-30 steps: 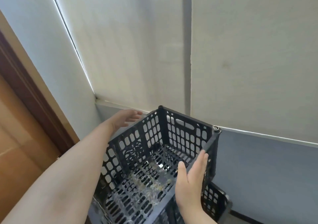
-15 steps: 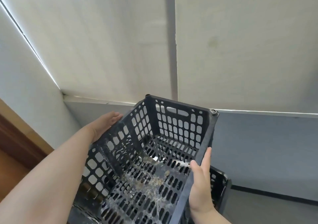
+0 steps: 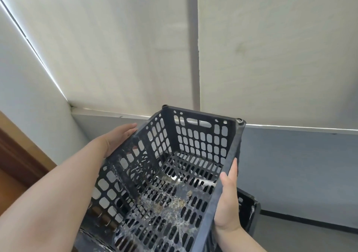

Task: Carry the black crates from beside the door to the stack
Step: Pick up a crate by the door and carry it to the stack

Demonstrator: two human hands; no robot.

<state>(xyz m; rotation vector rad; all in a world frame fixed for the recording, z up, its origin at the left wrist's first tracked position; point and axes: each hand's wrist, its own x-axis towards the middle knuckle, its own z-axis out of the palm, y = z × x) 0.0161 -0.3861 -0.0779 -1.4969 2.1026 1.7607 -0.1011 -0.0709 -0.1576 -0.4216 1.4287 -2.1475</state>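
Both hands clasp black perforated crate point(image 3: 174, 174), floor grimy.

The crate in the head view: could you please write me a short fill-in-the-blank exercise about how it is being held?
1. The crate is held by ____ hands.
2. The right hand grips the crate's ____ wall.
3. The crate's colour is ____.
4. The left hand presses flat on the ____ of the left wall.

Missing words: two; right; black; outside
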